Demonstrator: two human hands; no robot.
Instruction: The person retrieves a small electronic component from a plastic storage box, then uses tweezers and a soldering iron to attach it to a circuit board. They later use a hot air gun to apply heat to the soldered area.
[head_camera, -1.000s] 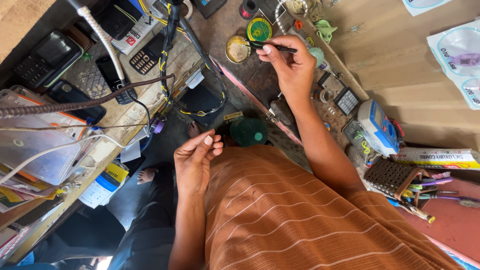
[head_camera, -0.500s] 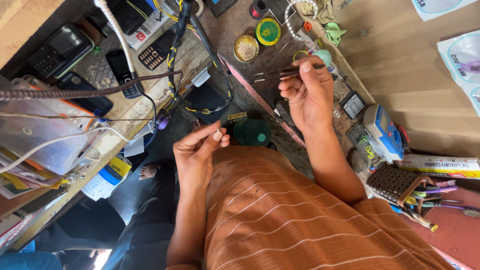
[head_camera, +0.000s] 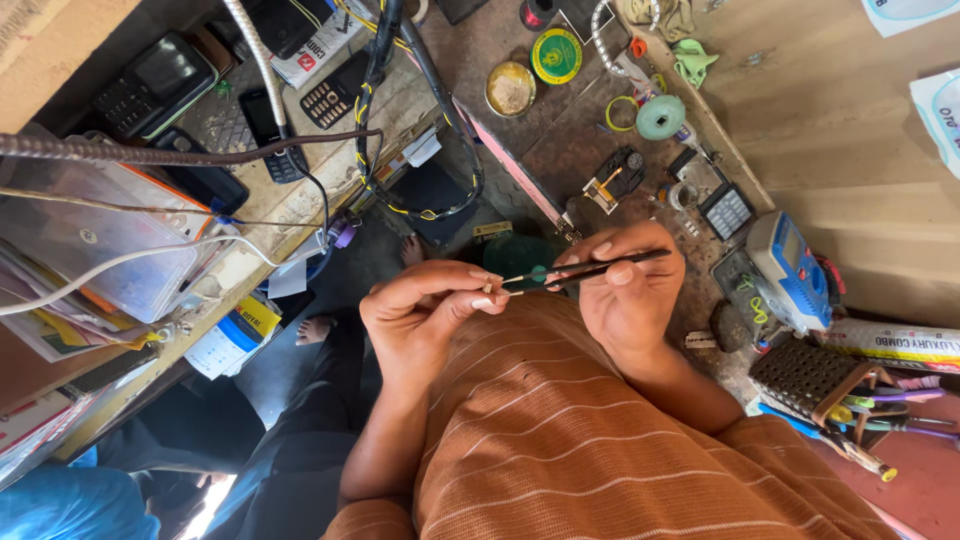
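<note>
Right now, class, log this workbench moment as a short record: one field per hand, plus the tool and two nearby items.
Right hand: grips black tweezers, pointed toward the left hand
Left hand: fingers pinch something tiny at the tweezer tips; too small to identify
Bench: cluttered worktable
Nearby: blue multimeter, yellow round tin

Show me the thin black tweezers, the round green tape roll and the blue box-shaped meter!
thin black tweezers (head_camera: 600, 270), head view, middle of the shaft between the hands.
round green tape roll (head_camera: 661, 117), head view, on its flat face.
blue box-shaped meter (head_camera: 790, 268), head view, middle of its blue casing.
</note>
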